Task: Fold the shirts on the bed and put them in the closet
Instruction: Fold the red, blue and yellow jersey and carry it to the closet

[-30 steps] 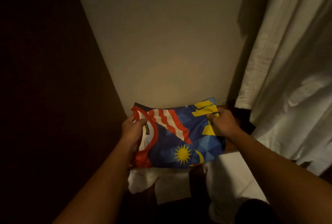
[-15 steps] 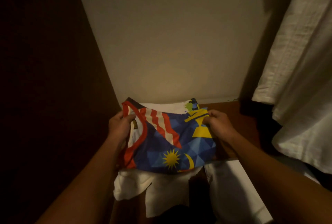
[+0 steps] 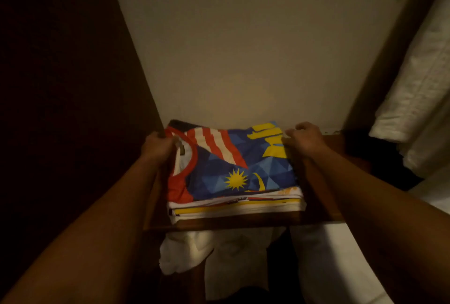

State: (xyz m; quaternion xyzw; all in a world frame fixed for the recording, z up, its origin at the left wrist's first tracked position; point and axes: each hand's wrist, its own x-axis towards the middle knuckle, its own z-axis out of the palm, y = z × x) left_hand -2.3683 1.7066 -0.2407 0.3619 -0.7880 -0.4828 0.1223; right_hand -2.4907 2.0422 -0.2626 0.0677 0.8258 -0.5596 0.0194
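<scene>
Left hand (image 3: 159, 145) grips the left edge of the folded shirt (image 3: 231, 164), which sits on a stack of folded clothes (image 3: 236, 208) on the wooden closet shelf (image 3: 243, 222). Right hand (image 3: 303, 139) pinches its right edge, fingers curled.

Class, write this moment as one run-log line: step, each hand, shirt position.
step: placing | left hand: grips folded shirt | right hand: grips shirt | shirt: atop folded stack on closet shelf
</scene>
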